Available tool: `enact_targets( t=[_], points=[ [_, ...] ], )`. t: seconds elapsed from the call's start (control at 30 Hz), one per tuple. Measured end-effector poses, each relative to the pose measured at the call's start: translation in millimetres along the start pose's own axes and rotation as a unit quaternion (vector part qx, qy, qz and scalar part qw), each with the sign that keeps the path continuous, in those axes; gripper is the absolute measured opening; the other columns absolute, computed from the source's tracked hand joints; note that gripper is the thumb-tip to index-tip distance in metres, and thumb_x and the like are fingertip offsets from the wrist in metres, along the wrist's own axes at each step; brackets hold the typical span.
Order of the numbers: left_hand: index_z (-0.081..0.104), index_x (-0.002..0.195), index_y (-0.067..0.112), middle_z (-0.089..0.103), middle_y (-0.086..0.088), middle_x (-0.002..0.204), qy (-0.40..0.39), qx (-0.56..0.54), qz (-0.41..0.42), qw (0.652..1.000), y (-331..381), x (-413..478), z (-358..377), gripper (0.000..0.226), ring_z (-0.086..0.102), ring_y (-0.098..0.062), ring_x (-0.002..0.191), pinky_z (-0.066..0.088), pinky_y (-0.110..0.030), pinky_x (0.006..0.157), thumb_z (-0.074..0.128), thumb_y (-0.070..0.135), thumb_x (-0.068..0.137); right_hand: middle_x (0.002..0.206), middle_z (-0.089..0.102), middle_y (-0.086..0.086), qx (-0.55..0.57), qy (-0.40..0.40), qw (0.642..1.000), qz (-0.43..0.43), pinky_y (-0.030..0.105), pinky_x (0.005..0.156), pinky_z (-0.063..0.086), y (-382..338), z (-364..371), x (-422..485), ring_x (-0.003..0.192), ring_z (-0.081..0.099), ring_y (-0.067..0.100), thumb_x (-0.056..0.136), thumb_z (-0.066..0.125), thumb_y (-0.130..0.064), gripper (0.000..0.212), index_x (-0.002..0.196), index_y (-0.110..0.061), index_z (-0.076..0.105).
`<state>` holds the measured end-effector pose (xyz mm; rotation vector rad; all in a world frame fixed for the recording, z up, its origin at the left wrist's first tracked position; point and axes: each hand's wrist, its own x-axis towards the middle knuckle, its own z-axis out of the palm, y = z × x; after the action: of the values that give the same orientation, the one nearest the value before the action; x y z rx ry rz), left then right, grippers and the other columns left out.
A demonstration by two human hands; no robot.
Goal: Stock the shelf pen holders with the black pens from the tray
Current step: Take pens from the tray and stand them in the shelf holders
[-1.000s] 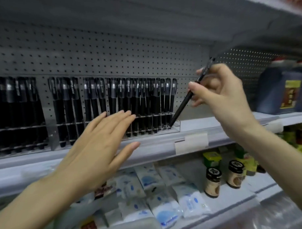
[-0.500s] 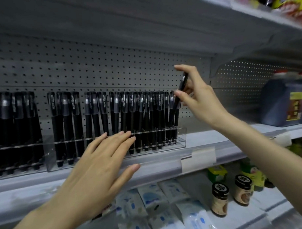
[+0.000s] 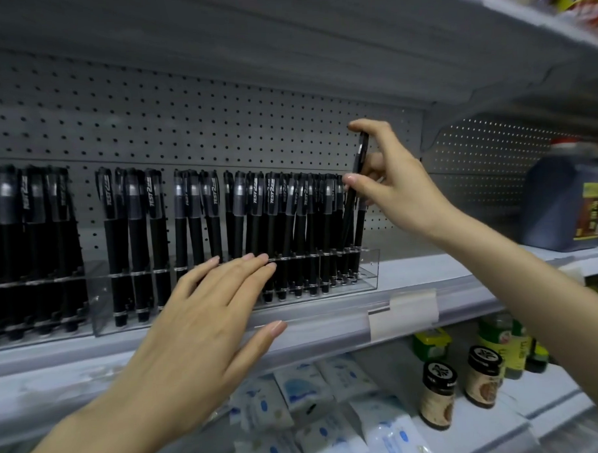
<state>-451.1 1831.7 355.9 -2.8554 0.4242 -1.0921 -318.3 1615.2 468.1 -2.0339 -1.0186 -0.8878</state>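
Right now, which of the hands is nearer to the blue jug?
Right. The right hand, pinching a pen, is left of the jug; the left hand is farther left, at the pen holder.

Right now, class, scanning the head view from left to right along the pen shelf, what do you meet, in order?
Far-left black capped pens → left hand, fingers flat, in front of the pen row → slim black pen pinched upright → right hand pinching it → dark blue plastic jug.
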Motion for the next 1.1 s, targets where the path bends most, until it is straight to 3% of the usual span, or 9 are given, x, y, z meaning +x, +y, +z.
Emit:
enact_targets(
  t=[0.07, 0.17, 0.23, 0.4, 0.57, 0.67, 0.77, 0.87, 1.1],
  points=[
    [0.042, 0.143, 0.017, 0.045, 0.005, 0.145, 0.002, 0.001, 0.003, 1.000, -1, -1, 0, 0.060, 0.033, -0.005, 0.134, 0.012, -0.026, 0.114, 0.024, 0.055, 0.100, 0.078, 0.060, 0.017, 0.004, -0.027, 1.000, 0.009, 0.031, 0.074, 0.050, 2, 1, -3, 0.068, 0.057, 0.016, 0.091, 0.061, -0.020, 0.056, 0.138, -0.029, 0.032],
    [0.041, 0.144, 0.015, 0.044, 0.003, 0.146, 0.003, 0.007, 0.006, 1.000, 0, -2, 2, 0.061, 0.031, -0.006, 0.135, 0.010, -0.027, 0.115, 0.025, 0.055, 0.100, 0.075, 0.061, -0.003, -0.004, -0.063, 0.998, 0.009, 0.015, 0.071, 0.043, 6, 5, -11, 0.065, 0.055, 0.001, 0.087, 0.066, -0.025, 0.061, 0.139, -0.030, 0.034],
    [0.041, 0.144, 0.014, 0.044, 0.002, 0.146, 0.003, 0.007, 0.005, 1.000, 0, -1, 4, 0.062, 0.031, -0.007, 0.136, 0.010, -0.028, 0.115, 0.025, 0.055, 0.100, 0.077, 0.058, -0.007, 0.001, -0.068, 0.998, 0.009, 0.008, 0.068, 0.042, 8, 6, -17, 0.066, 0.054, -0.002, 0.084, 0.069, -0.026, 0.070, 0.141, -0.034, 0.030],
    [0.042, 0.143, 0.013, 0.045, 0.002, 0.145, 0.005, 0.012, 0.007, 1.000, 0, 0, 4, 0.062, 0.032, -0.008, 0.135, 0.011, -0.028, 0.115, 0.026, 0.054, 0.100, 0.075, 0.062, 0.002, 0.026, -0.073, 0.997, 0.012, 0.012, 0.069, 0.046, 8, 7, -22, 0.062, 0.057, 0.002, 0.081, 0.073, -0.021, 0.084, 0.144, -0.042, 0.021],
    [0.042, 0.143, 0.014, 0.045, 0.003, 0.145, 0.005, 0.010, 0.003, 1.000, 1, 0, 3, 0.062, 0.032, -0.007, 0.135, 0.011, -0.028, 0.115, 0.026, 0.055, 0.100, 0.065, 0.061, 0.000, 0.047, -0.115, 0.992, 0.029, 0.013, 0.056, 0.046, 4, 5, -16, 0.052, 0.056, 0.003, 0.081, 0.073, -0.013, 0.084, 0.143, -0.041, 0.023],
    [0.042, 0.143, 0.014, 0.046, 0.003, 0.144, 0.002, 0.012, 0.002, 1.000, 1, 0, 2, 0.062, 0.033, -0.006, 0.134, 0.012, -0.027, 0.114, 0.026, 0.055, 0.100, 0.059, 0.060, -0.001, 0.052, -0.132, 0.989, 0.039, 0.018, 0.052, 0.047, 4, 3, -11, 0.048, 0.054, 0.007, 0.081, 0.073, -0.013, 0.078, 0.140, -0.039, 0.029],
    [0.043, 0.143, 0.015, 0.047, 0.004, 0.143, 0.001, 0.016, 0.004, 1.000, 1, 1, 0, 0.062, 0.034, -0.006, 0.133, 0.013, -0.027, 0.113, 0.026, 0.055, 0.100, 0.057, 0.059, -0.001, 0.046, -0.149, 0.987, 0.041, 0.022, 0.049, 0.046, 4, 1, -8, 0.045, 0.052, 0.009, 0.085, 0.070, -0.016, 0.058, 0.131, -0.035, 0.040],
    [0.043, 0.143, 0.015, 0.048, 0.004, 0.142, -0.002, 0.017, 0.002, 1.000, 1, 1, -1, 0.062, 0.034, -0.005, 0.132, 0.013, -0.027, 0.113, 0.026, 0.055, 0.100, 0.055, 0.058, -0.001, 0.045, -0.144, 0.988, 0.037, 0.018, 0.048, 0.044, 4, 1, -10, 0.043, 0.050, 0.008, 0.086, 0.068, -0.017, 0.054, 0.131, -0.034, 0.043],
    [0.044, 0.142, 0.018, 0.047, 0.006, 0.143, -0.008, 0.014, 0.001, 1.000, 2, -1, -10, 0.060, 0.026, 0.001, 0.132, 0.008, -0.022, 0.113, 0.025, 0.057, 0.101, 0.055, 0.060, -0.001, 0.045, -0.136, 0.989, 0.026, 0.007, 0.053, 0.040, -13, -4, -22, 0.046, 0.051, 0.003, 0.085, 0.069, -0.016, 0.075, 0.142, -0.043, 0.028]
  ],
)
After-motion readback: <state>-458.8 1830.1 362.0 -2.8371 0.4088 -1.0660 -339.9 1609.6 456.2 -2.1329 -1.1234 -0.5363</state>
